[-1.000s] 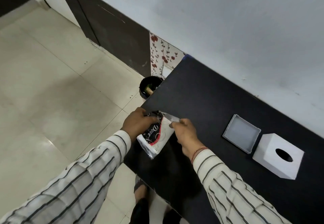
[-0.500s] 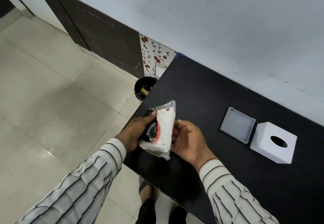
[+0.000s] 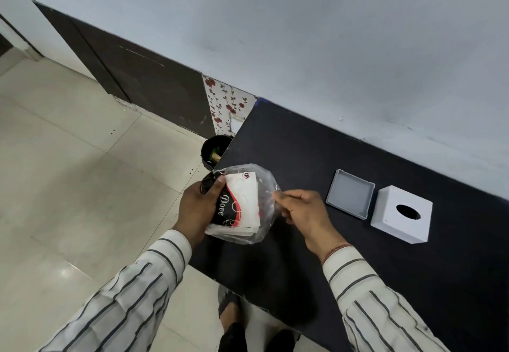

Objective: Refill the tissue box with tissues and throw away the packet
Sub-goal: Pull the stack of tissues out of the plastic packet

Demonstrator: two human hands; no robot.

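Holding tissues, the packet point(image 3: 242, 203) sits clamped between left hand point(image 3: 197, 208) and right hand point(image 3: 303, 210).

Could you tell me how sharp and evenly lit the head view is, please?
Head view: wide-angle bending curves the table edge and wall line; soft, even light, with a faint glare patch on the floor tiles; the tissue packet print reads sharply, while the right hand looks slightly smeared.
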